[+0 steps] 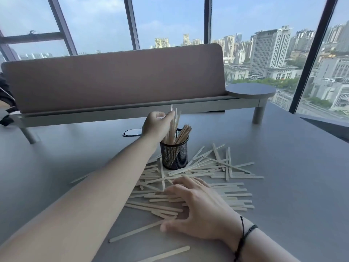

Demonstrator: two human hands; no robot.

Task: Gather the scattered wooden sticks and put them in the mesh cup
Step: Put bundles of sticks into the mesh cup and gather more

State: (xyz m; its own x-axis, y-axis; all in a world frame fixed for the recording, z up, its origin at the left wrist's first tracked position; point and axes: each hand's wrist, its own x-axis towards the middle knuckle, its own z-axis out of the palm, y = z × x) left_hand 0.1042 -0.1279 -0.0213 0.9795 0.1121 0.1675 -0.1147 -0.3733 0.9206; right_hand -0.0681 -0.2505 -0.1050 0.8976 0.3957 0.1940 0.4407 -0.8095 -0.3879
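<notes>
At the far left edge a dark object (5,99) sits partly out of view, too cut off to identify. A pinkish-grey divider panel (113,78) runs along the back of the grey table (283,176), mounted on a low shelf (132,112) with round legs. Behind it, tall windows (166,19) show city buildings.

The left arm reaches forward across the table. The left hand (155,125) is above the cup (174,154), its fingers curled round a bundle of sticks (172,129) whose lower ends are inside the cup; the tops rise past the fingers. More sticks lean in the cup toward its right rim. Just left of the hand, a dark oval cable slot (132,132) is set into the table.

The black mesh cup stands upright at the back edge of the scattered pile (217,173), which spreads in front of it and to its right. A few loose sticks lie nearer the camera, one long stick (136,231) by the thumb and another (166,254) at the bottom edge.

The right hand (198,207) rests flat on the near part of the pile, fingers spread and gripping nothing. A black cord bracelet (243,235) circles its wrist. At the right end of the shelf is a round platform (251,90).
</notes>
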